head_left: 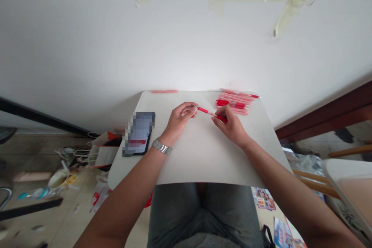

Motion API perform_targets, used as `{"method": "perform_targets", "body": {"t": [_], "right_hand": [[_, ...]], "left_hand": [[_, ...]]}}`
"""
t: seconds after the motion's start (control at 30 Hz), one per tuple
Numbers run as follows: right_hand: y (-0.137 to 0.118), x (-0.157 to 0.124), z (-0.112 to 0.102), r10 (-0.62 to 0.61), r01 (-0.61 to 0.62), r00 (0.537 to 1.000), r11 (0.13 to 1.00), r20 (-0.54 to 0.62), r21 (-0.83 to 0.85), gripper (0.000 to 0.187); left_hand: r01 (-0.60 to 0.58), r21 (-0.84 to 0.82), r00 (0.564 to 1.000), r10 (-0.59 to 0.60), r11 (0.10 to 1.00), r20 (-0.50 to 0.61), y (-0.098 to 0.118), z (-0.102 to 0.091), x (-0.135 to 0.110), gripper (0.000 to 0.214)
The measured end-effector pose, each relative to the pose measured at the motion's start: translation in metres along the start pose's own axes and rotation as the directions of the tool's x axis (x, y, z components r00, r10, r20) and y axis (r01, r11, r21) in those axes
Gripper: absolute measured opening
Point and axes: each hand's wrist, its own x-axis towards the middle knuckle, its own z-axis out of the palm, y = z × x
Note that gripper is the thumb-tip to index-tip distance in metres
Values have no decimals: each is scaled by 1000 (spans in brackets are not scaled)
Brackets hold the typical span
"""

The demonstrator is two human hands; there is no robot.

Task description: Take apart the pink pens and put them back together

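Note:
Between my two hands, above the white table (197, 155), is a red pen (202, 110). My left hand (180, 118), with a metal watch on its wrist, pinches the pen's far left end. My right hand (232, 126) is closed on a red pen part (221, 118) at the other end. A thin pale pink section joins the two red portions; whether the parts are separate I cannot tell. Just beyond my right hand lies a pile of pink pens or pen parts (236, 98), with several bright red pens (231, 104) on top.
A phone (141, 133) with a blurred screen lies at the table's left side. Thin pink sticks (164, 91) lie along the back edge by the wall (180, 46). Bags, cables and a bottle (39, 193) are on the floor at left. Another white surface (348, 174) stands at right.

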Motion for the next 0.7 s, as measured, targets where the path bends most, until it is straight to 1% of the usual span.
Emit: {"method": "perform_targets", "body": {"t": [0.07, 0.17, 0.27, 0.4, 0.53, 0.63, 0.7], "right_hand": [[0, 1, -1, -1, 2, 1000, 1000, 28, -18, 28], [-1, 1, -2, -17, 18, 997, 1000, 72, -22, 35], [-2, 1, -1, -10, 10, 999, 1000, 43, 3, 29], [-2, 0, 0, -7, 7, 1000, 1000, -17, -3, 33], [-1, 1, -2, 1, 1, 1000, 998, 28, -57, 34], [-2, 1, -2, -2, 5, 998, 999, 67, -37, 34], [-2, 1, -1, 4, -3, 999, 1000, 51, -15, 29]], "left_hand": [[8, -9, 1000, -8, 1000, 1, 0, 0, 0, 35], [10, -12, 1000, -10, 1000, 5, 0, 0, 0, 34], [1, -11, 1000, -1, 1000, -2, 0, 1, 0, 32], [-3, -13, 1000, 2, 1000, -24, 1, 2, -1, 33], [-1, -17, 1000, 1, 1000, -30, 0, 2, -1, 33], [-11, -5, 999, 11, 1000, -35, 0, 2, 0, 33], [-16, 3, 999, 16, 1000, -44, -1, 2, 0, 34]]}}
